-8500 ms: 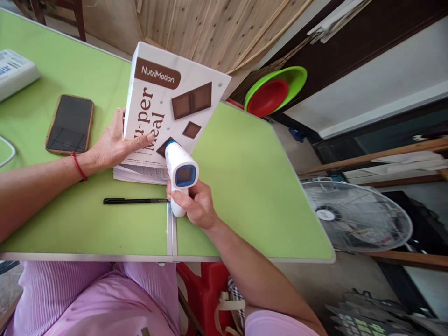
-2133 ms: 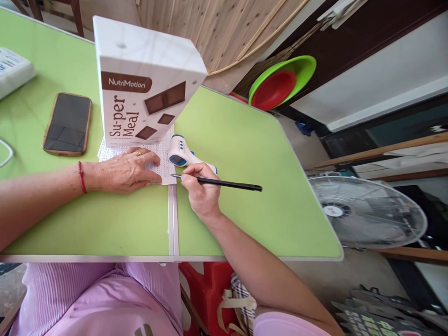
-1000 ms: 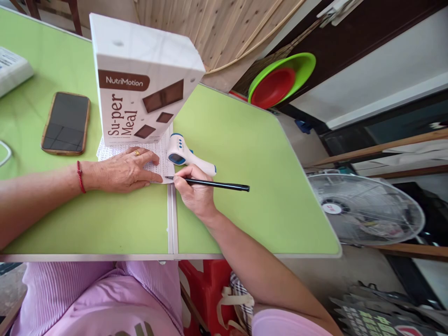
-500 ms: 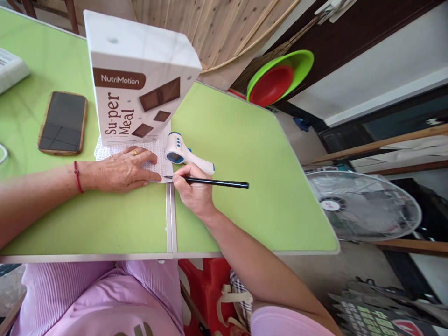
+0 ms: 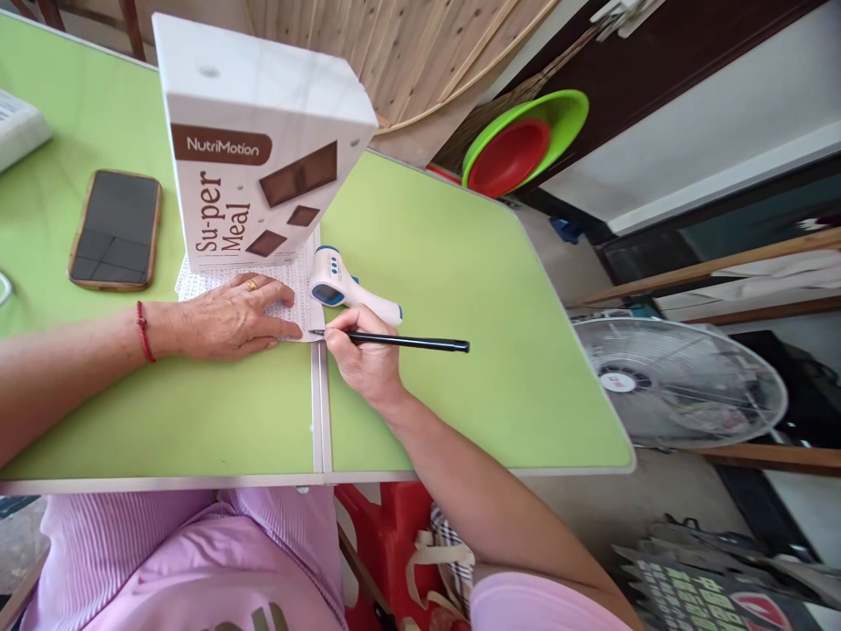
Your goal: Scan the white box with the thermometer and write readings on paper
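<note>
My left hand (image 5: 246, 317) lies flat with its fingers stretched over a sheet of paper (image 5: 303, 302) covered in small handwriting. A black pen (image 5: 413, 342) is pinched in my right hand (image 5: 365, 359), its tip touching the paper's lower right corner. Just above that hand, a white and blue infrared thermometer (image 5: 355, 294) lies on the table. A white and brown "NutriMotion Su-per Meal" box (image 5: 227, 202) stands upright on the far part of the paper and hides some of it.
A phone in a wooden-edged case (image 5: 115, 230) lies left of the box on the green folding table (image 5: 460, 254). A white device (image 5: 19, 130) sits at the far left. Beyond the table's right edge are a fan (image 5: 683, 383) and green and red basins (image 5: 558, 131).
The view has shifted very slightly. Both hands, the pen and the paper look almost the same as before.
</note>
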`<state>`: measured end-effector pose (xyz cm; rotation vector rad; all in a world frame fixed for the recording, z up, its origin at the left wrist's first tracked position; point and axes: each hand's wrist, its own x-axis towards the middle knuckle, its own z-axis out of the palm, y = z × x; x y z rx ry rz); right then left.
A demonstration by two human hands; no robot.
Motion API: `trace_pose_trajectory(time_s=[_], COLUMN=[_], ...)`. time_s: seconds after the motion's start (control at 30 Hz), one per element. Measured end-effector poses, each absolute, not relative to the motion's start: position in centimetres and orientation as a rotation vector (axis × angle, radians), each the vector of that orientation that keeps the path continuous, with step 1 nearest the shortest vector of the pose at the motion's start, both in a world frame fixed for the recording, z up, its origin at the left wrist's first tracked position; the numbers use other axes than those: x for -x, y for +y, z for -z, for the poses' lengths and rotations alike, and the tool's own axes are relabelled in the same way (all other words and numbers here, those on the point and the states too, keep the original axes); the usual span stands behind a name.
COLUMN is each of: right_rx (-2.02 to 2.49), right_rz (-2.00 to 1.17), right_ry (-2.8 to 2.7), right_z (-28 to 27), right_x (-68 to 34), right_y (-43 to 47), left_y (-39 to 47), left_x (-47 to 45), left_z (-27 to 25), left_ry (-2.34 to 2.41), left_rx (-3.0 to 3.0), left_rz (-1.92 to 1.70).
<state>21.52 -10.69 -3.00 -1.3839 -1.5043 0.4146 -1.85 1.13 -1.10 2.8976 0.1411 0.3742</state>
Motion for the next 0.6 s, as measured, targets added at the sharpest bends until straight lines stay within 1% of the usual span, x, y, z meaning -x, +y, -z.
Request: trace_pose_trajectory(time_s=[0.23, 0.4, 0.6], right_rx=[1.460, 1.431, 1.406], right_rz=[-0.386, -0.441, -0.414], right_ry=[-1.409, -1.442, -1.455], right_z=[3.39, 3.40, 3.52], right_x=[-22.06, -22.24, -22.21], right_y=[-10.56, -10.49, -10.53], left_y=[1.26, 1.30, 1.26], left_x=[1.90, 1.92, 1.91], left_z=[1.13, 1.18, 1.19], left_ry=[0.112, 0.125, 0.123], left_rx=[-2.876, -2.870, -2.879], left_rz=[-0.383, -0.387, -0.382])
